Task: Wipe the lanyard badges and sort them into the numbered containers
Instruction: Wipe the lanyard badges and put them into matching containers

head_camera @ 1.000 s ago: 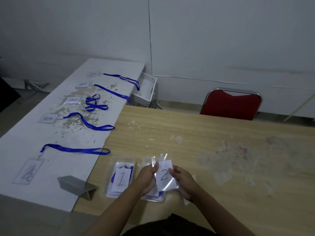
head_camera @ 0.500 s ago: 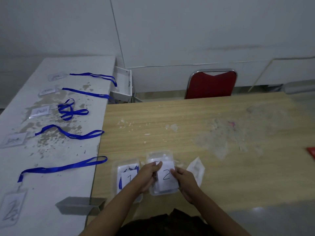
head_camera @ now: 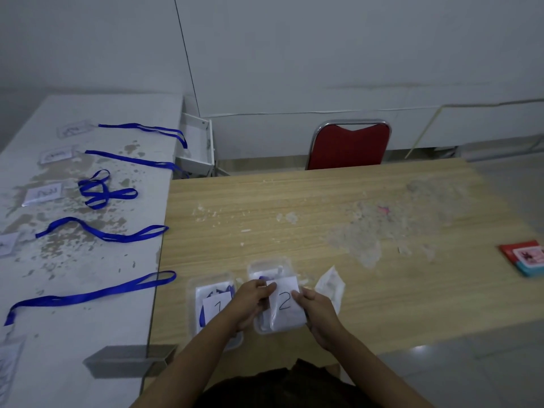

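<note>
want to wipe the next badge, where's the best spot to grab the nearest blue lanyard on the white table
Take the nearest blue lanyard by its loop end, at the white table's right edge beside the wooden table. The strap lies flat and nearly straight, so pinch from above with the left hand, probably easiest. Its badge sits at the frame edge.

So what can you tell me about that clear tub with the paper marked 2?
The container marked 2 is a shallow, clear plastic tub with rounded corners, sitting flat on the wooden table just right of the tub marked 1. A white paper slip with a handwritten 2 lies over it. The left hand and the right hand pinch that slip from either side. A bit of blue shows inside.
</note>
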### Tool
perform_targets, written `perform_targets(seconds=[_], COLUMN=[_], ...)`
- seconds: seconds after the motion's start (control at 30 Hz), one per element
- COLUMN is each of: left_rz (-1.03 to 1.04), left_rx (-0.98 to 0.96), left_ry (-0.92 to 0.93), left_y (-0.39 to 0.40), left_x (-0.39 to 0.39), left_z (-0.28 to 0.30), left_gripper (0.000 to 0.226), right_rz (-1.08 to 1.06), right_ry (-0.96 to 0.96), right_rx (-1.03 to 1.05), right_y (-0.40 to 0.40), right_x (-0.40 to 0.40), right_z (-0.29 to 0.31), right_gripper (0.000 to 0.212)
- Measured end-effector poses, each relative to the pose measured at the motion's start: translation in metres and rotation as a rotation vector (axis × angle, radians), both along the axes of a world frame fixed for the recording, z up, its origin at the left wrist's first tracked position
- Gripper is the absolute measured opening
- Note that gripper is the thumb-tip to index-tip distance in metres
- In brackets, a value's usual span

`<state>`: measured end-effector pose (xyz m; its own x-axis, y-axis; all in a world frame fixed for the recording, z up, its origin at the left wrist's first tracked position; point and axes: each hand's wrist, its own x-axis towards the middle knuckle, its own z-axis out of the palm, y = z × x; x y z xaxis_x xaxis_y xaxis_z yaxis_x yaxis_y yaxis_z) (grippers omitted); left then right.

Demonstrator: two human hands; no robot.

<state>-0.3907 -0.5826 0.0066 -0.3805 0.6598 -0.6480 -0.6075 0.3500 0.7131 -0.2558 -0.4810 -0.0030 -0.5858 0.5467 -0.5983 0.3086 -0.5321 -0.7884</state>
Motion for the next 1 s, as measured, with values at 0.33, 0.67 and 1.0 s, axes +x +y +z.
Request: perform_targets(seconds=[0.33, 0.67, 1.0], left_rz=[0.021, 0.044, -0.157], left_rx=[-0.108, -0.189, -0.381], left_ry=[-0.001, 0.036, 0.763], left_y=[-0.003, 0.009, 0.009], left_x=[-0.001, -0.009, -0.014], left_z=[-0.003, 0.0, -0.008], left_gripper=[0.029, 0.025, 0.039], right_rz=[0.017, 0.002, -0.014], right_ry=[0.013, -0.027, -0.205], right_rx=[-0.13, -0.104, 0.154], right_y=[0.0, 0.004, 0.0], right_x=[-0.003, -0.017, -0.023], right_z=[0.001, -0.004, -0.013], right_gripper=[0.025, 0.026, 0.019])
